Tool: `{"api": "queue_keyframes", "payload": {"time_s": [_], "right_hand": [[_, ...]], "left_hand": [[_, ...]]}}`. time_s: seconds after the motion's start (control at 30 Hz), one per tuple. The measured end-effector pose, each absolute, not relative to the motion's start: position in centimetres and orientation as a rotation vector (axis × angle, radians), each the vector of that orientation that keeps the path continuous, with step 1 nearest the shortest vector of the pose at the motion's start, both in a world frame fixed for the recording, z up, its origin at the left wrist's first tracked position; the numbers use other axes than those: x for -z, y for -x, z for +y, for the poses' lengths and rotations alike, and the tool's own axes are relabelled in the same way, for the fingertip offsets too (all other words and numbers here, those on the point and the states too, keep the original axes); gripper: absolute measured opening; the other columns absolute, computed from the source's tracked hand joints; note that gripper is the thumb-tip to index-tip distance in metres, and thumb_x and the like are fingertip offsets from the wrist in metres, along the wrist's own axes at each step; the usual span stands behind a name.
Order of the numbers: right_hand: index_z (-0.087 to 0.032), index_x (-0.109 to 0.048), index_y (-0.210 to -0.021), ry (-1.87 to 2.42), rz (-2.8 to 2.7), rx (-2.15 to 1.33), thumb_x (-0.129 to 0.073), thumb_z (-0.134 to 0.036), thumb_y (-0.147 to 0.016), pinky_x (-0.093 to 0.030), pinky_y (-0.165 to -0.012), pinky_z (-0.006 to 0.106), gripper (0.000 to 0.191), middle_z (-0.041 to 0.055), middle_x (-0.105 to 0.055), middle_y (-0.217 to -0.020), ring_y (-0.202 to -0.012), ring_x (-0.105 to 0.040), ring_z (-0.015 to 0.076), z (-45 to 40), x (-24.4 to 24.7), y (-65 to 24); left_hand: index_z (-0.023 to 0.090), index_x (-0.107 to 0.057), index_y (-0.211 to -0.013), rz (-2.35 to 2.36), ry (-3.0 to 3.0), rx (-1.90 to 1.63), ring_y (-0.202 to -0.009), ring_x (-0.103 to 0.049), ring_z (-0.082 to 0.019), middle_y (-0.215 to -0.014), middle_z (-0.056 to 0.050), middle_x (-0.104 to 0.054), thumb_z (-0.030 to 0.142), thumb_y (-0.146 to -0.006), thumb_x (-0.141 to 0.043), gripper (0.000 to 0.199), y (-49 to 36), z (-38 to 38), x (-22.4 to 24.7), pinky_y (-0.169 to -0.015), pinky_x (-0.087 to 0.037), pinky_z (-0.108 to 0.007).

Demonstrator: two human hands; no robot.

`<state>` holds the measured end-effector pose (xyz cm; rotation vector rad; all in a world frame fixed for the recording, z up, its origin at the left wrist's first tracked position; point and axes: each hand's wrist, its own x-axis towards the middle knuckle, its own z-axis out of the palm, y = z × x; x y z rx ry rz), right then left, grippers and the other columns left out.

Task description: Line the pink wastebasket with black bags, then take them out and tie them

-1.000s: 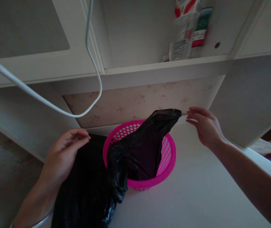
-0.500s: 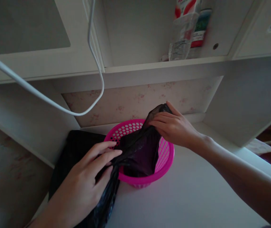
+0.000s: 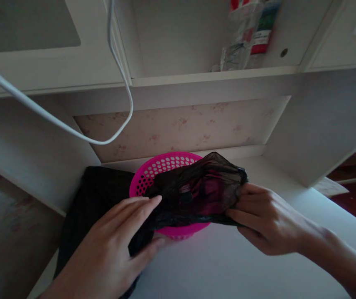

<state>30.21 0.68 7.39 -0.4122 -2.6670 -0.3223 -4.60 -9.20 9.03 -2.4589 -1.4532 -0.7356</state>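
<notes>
A pink basket (image 3: 168, 160) with round holes stands on a white surface against the back wall. Thin black plastic bag film (image 3: 209, 182) lies across its opening, and pink shows through it. My right hand (image 3: 265, 218) grips the bag's edge to the right of the basket, fingers closed on it. My left hand (image 3: 118, 241) is at the basket's left front, thumb apart from the fingers, with black film beside and beneath it. Whether the left fingertips hold any film is unclear. Something small and dark with a pale patch shows through the bag.
Black material (image 3: 99, 191) lies left of the basket. A white cable (image 3: 56, 120) hangs across the upper left. Above is a shelf (image 3: 215, 76) with a clear plastic container (image 3: 236, 45) and a red and green one (image 3: 263, 33). A side panel (image 3: 324, 120) rises at right.
My right hand has moved right and down, stretching the bag's edge out past the basket's right side. The thumb of my left hand has come away from the gathered film.
</notes>
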Motion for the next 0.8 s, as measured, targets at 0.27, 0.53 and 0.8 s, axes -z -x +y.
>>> {"api": "queue_keyframes", "payload": {"time_s": [0.27, 0.53, 0.8], "right_hand": [[-0.023, -0.061, -0.070, 0.634, -2.923, -0.124, -0.057, -0.010, -0.076, -0.042, -0.080, 0.039, 0.015, -0.0010, -0.071, -0.068, -0.067, -0.063, 0.0183, 0.7, -6.0, -30.7], [-0.023, -0.078, -0.080, 0.926, -3.018, -0.260, -0.061, -0.014, -0.084, -0.048, -0.074, 0.034, 0.020, 0.0061, -0.080, -0.082, -0.081, -0.075, 0.0241, 3.0, -3.6, -29.3], [-0.027, -0.083, -0.102, 0.923, -2.755, -0.666, -0.060, -0.026, -0.092, -0.056, -0.081, 0.034, 0.024, 0.0047, -0.083, -0.101, -0.093, -0.077, 0.0249, 5.1, -3.8, -31.2]], "left_hand": [[0.030, -0.072, -0.107, -1.102, 2.723, 0.702, -0.098, -0.070, -0.023, -0.096, -0.003, -0.076, 0.006, -0.084, -0.057, 0.036, 3.8, -10.6, -9.0, -0.093, -0.058, -0.037], [0.026, -0.067, -0.086, -1.226, 2.986, 0.340, -0.074, -0.069, -0.017, -0.083, 0.004, -0.074, 0.007, -0.087, -0.068, 0.019, 2.5, -11.2, -6.2, -0.076, -0.051, -0.033], [0.026, -0.058, -0.088, -1.675, 2.592, 0.997, -0.069, -0.067, -0.014, -0.076, 0.005, -0.066, 0.040, -0.095, -0.071, 0.020, 5.8, -10.5, -3.9, -0.066, -0.054, -0.024]]}}
